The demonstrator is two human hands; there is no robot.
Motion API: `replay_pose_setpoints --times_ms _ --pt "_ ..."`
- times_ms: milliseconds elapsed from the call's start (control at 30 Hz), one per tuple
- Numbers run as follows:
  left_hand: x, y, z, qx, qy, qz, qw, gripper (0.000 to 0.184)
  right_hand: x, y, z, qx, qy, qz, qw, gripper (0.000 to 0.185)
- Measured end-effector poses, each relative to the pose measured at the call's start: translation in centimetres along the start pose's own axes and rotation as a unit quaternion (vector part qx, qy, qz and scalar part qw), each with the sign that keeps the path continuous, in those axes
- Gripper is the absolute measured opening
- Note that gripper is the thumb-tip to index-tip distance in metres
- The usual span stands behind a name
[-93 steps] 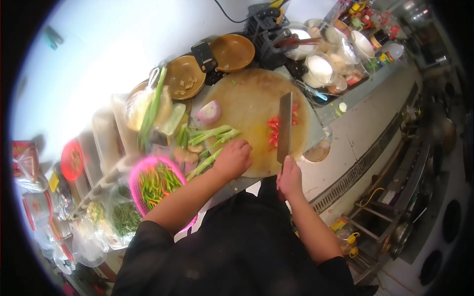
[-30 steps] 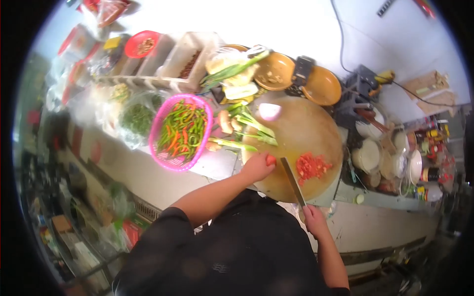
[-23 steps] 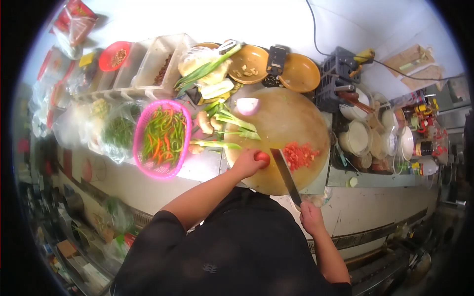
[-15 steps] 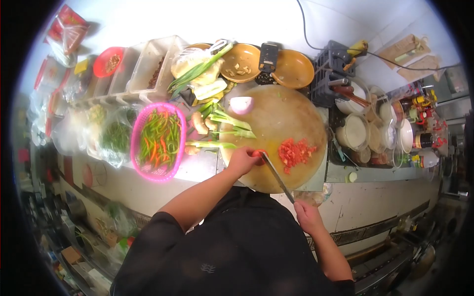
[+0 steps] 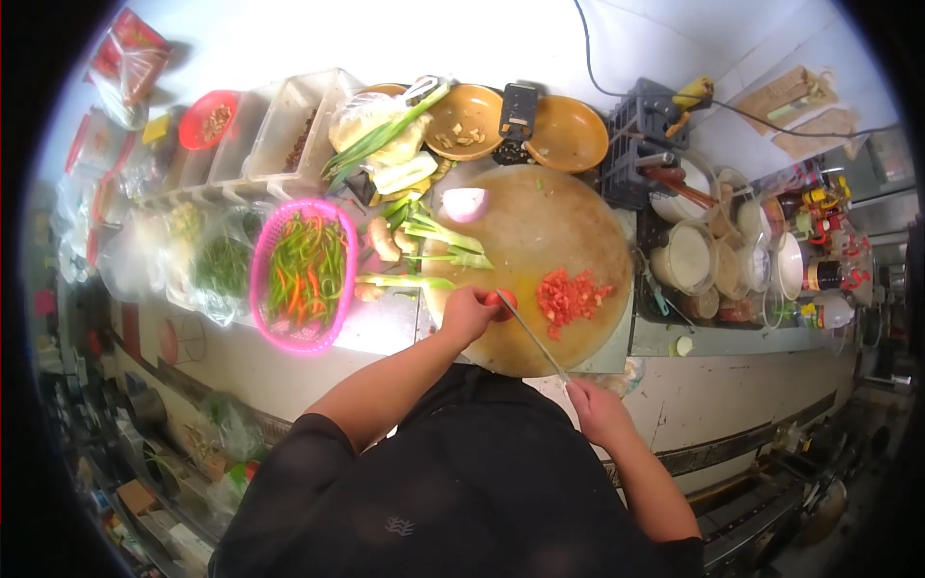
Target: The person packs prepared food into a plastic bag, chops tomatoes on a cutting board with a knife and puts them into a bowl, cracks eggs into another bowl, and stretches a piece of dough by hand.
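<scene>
My left hand is closed on a red tomato piece near the front edge of the round cutting board. In my right hand is the handle of a knife, seen nearly edge-on, its tip end at the tomato piece. To the right of the blade lies a heap of chopped tomato. Half an onion sits at the board's upper left. Green onion stalks reach over the board's left edge.
A pink basket of green and red peppers stands at the left. Behind the board are brown bowls and clear bins. A dark crate, white tubs and bottles stand to the right.
The knife's angle over the tomato piece has shifted slightly, and my right hand has moved a little. My left hand keeps its hold. The whole view has slid slightly left.
</scene>
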State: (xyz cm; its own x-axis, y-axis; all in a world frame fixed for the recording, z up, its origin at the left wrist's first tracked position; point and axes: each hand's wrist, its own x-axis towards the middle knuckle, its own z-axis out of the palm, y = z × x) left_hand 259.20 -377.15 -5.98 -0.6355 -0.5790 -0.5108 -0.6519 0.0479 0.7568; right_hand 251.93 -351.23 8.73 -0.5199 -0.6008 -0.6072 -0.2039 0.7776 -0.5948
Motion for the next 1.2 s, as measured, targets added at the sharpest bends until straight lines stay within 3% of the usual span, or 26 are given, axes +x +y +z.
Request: replay_pose_setpoints --times_ms 367,433,600,700,767,900,967,1000,1067,1133,1200 --pt "-1.7 1.7 -0.3 0.038 0.012 -0.014 0.999 0.042 3.0 -2.2 0.2 0.003 -0.022 0.01 1.0 0.045" --pt "-2.2 2.3 -0.7 0.029 0.004 -0.014 0.999 0.045 3.9 -2.7 0.4 -0.068 -0.07 0.043 0.994 0.045" --pt "-1.9 0.9 -1.1 0.015 -0.019 0.01 1.0 0.052 4.3 -1.7 1.7 0.004 -0.038 0.025 0.999 0.045" --pt "-1.7 -0.5 -1.0 -0.006 -0.02 0.029 0.999 0.057 2.3 2.5 1.7 -0.001 -0.027 0.026 0.999 0.045" --pt "-2.1 -0.7 -1.5 0.064 -0.041 0.074 0.994 0.055 1.0 4.6 1.7 -0.019 -0.025 0.007 0.999 0.044" --pt "-2.4 -1.0 -0.9 0.15 -0.037 0.152 0.976 0.056 -0.3 4.7 1.8 0.044 -0.004 0.021 0.999 0.041" --pt "-1.5 -2.4 0.8 -0.044 0.029 0.154 0.987 0.045 -0.6 4.2 2.2 0.069 0.009 0.023 0.997 0.039" --pt "-1.7 -1.8 0.5 -0.043 0.027 0.155 0.987 0.045 -0.7 3.8 2.3 0.099 0.024 0.025 0.995 0.039" --pt "-2.2 0.7 -0.7 0.114 -0.016 0.114 0.987 0.039 -1.2 3.0 2.0 0.13 0.04 0.029 0.99 0.038" --pt "-2.3 1.0 -1.0 0.112 -0.036 0.094 0.989 0.041 -1.5 2.3 1.5 0.189 -0.013 0.117 0.975 0.038" --pt "-2.4 0.7 -1.1 0.111 -0.055 0.071 0.99 0.044 -1.3 2.7 1.6 0.203 -0.03 0.119 0.971 0.039"
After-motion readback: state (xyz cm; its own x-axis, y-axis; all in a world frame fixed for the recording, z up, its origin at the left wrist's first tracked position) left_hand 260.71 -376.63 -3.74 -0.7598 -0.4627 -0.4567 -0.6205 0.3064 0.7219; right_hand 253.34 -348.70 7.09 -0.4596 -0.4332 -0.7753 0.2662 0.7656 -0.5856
